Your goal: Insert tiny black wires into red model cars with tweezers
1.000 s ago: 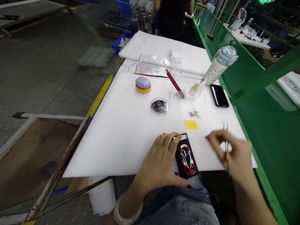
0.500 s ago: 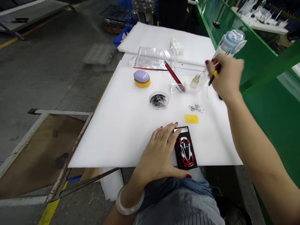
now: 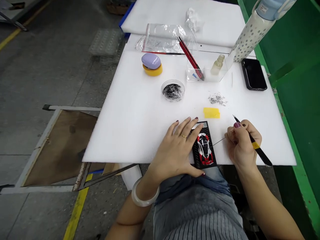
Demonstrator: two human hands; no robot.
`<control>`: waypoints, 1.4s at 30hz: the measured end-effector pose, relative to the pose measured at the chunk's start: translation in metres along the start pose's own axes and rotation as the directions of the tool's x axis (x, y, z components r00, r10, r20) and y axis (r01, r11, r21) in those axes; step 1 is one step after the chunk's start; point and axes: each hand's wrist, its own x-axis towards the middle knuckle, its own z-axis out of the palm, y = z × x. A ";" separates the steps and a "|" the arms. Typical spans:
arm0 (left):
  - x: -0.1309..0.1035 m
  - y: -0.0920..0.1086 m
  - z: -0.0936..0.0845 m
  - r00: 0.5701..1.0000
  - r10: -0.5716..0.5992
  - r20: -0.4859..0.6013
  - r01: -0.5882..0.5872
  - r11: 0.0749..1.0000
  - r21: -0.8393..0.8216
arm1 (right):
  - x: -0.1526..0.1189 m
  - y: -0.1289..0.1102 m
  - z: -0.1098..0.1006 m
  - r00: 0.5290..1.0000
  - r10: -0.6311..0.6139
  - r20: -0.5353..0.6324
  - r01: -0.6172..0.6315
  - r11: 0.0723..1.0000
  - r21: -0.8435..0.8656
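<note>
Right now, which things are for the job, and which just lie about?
Looks part of the job:
red-and-white toy car on its black base
black-and-yellow tweezers in the right hand
thin dark rod, same hand

Probably just lying about:
spotted white bottle, blue lid
black rectangular device
purple-and-yellow oval thing

Grey floor [image 3: 60,83] with yellow stripes [image 3: 75,213], green partition [image 3: 295,76]

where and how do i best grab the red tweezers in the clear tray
Probably pinch the red tweezers across their red middle, coming from above: the slim body slants beyond the clear tray, with the pointed tips facing away from you.
</note>
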 end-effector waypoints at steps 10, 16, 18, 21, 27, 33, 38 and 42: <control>-0.001 0.000 0.002 0.998 0.021 -0.054 -0.019 0.999 0.037 | -0.001 0.002 -0.004 1.000 0.006 -0.015 -0.007 0.997 -0.071; -0.001 -0.001 0.005 0.995 0.040 -0.089 -0.033 0.996 0.082 | 0.004 -0.005 -0.003 0.996 -0.053 -0.069 0.055 0.998 0.017; -0.001 -0.002 0.006 0.993 0.058 -0.099 -0.047 0.993 0.107 | 0.019 -0.017 -0.006 0.974 -0.204 -0.096 0.200 0.978 -0.055; -0.002 -0.004 0.007 0.986 0.102 -0.130 -0.084 0.988 0.132 | 0.060 -0.043 -0.003 0.839 -0.543 -0.039 0.492 0.787 -0.372; -0.002 -0.004 0.008 0.980 0.126 -0.154 -0.109 0.987 0.115 | 0.166 -0.070 0.031 0.672 -0.718 0.178 0.654 0.463 -0.598; -0.004 -0.003 0.003 0.982 0.134 -0.133 -0.127 0.990 0.058 | 0.203 -0.053 0.042 0.787 -0.516 0.337 0.585 0.452 -0.674; -0.007 -0.004 0.000 0.981 0.138 -0.137 -0.138 0.990 0.007 | 0.173 -0.059 0.013 0.852 -0.404 0.333 0.518 0.742 -0.424; -0.008 -0.003 -0.001 0.984 0.114 -0.141 -0.123 0.991 -0.060 | 0.151 -0.053 -0.015 0.892 -0.155 0.424 0.315 0.886 -0.339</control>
